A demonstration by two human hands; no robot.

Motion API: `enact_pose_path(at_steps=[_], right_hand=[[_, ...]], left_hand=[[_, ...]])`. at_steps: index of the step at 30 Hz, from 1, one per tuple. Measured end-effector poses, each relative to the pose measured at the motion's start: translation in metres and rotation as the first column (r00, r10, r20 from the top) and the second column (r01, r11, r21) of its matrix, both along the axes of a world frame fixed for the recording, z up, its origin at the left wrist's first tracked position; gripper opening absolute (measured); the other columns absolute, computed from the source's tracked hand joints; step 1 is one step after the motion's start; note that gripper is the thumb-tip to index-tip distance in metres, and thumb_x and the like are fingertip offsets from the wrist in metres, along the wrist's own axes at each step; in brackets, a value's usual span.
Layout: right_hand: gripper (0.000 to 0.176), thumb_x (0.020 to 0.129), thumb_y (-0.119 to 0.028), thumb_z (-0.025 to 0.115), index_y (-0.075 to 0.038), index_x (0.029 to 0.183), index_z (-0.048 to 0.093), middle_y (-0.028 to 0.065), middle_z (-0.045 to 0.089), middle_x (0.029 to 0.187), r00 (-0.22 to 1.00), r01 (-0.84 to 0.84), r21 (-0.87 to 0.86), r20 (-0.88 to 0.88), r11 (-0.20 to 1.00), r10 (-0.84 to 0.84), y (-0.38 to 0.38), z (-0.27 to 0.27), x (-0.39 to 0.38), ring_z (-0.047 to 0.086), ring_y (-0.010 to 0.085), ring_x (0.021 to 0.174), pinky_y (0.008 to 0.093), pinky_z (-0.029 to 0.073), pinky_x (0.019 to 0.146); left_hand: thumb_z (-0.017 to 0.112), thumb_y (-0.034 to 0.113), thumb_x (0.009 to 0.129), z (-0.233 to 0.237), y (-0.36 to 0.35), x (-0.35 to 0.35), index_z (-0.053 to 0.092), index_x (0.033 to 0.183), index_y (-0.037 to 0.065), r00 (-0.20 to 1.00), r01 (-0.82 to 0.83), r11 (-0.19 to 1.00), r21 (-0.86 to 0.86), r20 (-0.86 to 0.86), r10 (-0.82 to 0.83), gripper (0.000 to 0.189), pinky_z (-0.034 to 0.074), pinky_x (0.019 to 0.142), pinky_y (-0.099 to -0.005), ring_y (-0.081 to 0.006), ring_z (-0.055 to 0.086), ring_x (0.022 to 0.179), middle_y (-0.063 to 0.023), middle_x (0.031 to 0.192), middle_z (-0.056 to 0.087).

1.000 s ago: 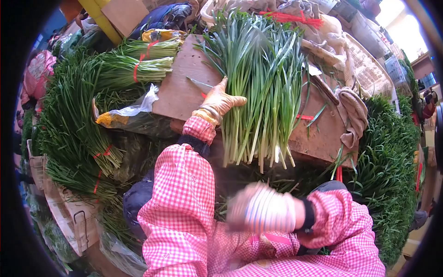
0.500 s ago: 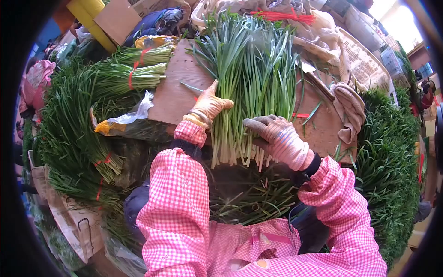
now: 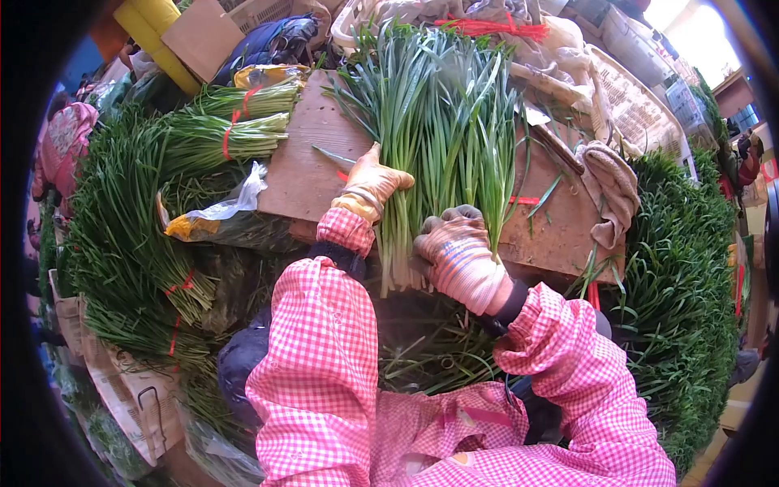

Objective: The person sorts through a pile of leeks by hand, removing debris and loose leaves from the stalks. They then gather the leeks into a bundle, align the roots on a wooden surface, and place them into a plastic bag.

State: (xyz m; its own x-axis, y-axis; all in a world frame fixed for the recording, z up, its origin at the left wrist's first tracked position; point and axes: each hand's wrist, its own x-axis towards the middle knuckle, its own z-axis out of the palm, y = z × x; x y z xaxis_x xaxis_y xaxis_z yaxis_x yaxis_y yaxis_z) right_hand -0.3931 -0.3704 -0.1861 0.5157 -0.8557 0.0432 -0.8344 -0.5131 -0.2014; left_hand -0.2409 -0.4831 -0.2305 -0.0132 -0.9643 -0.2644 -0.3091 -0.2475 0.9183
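Observation:
Long green leafy stalks (image 3: 442, 122) lie side by side over a brown board (image 3: 304, 150), pale ends toward me. My left hand (image 3: 373, 183), in an orange-stained glove, rests on the left edge of the stalks, thumb stretched out across them and fingers apart. On the right, my right hand (image 3: 464, 253), in a striped glove with grey fingertips, is curled round the lower part of the stalks, its palm side hidden. Bare board with a red strip (image 3: 526, 200) on it shows right of the stalks.
Bundles tied with red bands (image 3: 231, 136) lie at the left beside a large green pile (image 3: 114, 235). Another pile (image 3: 682, 308) stands at the right. A crumpled cloth (image 3: 608, 191) hangs over the board's right side. Red ties (image 3: 495, 28) lie behind. Part of another person (image 3: 751, 158) shows far right.
My right hand has moved left and slightly down, its fingers now curled round stalks. The stalks' lower right ends have drawn in toward the left. My left hand stays almost in place.

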Motion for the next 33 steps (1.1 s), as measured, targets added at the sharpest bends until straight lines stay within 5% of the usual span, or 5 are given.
enact_pose_path(at_steps=[7,15,21,25,33], right_hand=[[0.022,0.075,-0.026,0.059,-0.009,0.089,0.055,0.0075,0.054,0.095,0.685,-0.712,0.289,0.486,0.639,0.543,0.096,0.036,-0.008,0.051,0.0277,0.093,0.0456,0.04,0.085],[0.016,0.074,-0.014,0.053,-0.002,0.079,0.064,0.0141,0.064,0.072,0.763,-0.646,0.38,0.291,0.662,0.577,0.186,-0.067,0.049,0.063,0.0301,0.067,0.039,0.05,0.062],[0.024,0.072,-0.012,0.057,-0.002,0.092,0.066,0.0154,0.065,0.096,0.914,-0.306,0.605,-0.029,0.735,0.404,0.17,-0.099,0.046,0.064,0.029,0.085,0.0362,0.051,0.069],[0.03,0.076,-0.019,0.061,-0.006,0.104,0.061,0.0113,0.066,0.088,0.818,-0.542,0.519,0.506,0.66,0.274,0.138,0.0,0.0,0.065,0.0265,0.079,0.0339,0.053,0.065],[0.038,0.08,-0.03,0.064,-0.006,0.109,0.056,0.0153,0.062,0.099,0.8,0.433,0.185,0.373,0.882,-0.471,0.039,0.012,-0.084,0.062,0.0315,0.086,0.0398,0.05,0.073]], left_hand=[[0.071,-0.004,0.066,-0.008,-0.004,0.004,0.046,0.128,-0.002,0.993,0.048,0.999,0.023,-0.113,-0.046,0.067,0.048,0.081,-0.0283,-0.0181,0.06,0.09,-0.0102,0.105,0.063],[0.065,-0.006,0.07,0.002,0.004,-0.001,0.047,0.125,0.001,0.934,0.081,0.995,0.058,-0.354,-0.055,0.059,0.051,0.074,-0.0327,-0.0183,0.06,0.081,-0.0095,0.097,0.062],[0.071,0.01,0.073,-0.007,-0.001,0.001,0.024,0.141,0.0,0.984,0.056,0.997,-0.052,0.17,-0.047,0.084,0.043,0.09,-0.03,-0.0222,0.052,0.108,-0.0168,0.123,0.052],[0.074,0.02,0.075,-0.002,0.008,0.007,0.007,0.145,0.002,0.99,-0.095,0.991,0.099,-0.091,0.104,0.098,0.04,0.094,-0.035,-0.0253,0.044,0.119,-0.0168,0.135,0.041],[0.081,0.034,0.068,0.065,0.055,-0.019,0.0,0.144,0.0,0.968,-0.04,0.97,0.239,-0.23,0.097,0.116,0.024,0.105,-0.0392,-0.0252,0.027,0.131,-0.0178,0.144,0.027]])
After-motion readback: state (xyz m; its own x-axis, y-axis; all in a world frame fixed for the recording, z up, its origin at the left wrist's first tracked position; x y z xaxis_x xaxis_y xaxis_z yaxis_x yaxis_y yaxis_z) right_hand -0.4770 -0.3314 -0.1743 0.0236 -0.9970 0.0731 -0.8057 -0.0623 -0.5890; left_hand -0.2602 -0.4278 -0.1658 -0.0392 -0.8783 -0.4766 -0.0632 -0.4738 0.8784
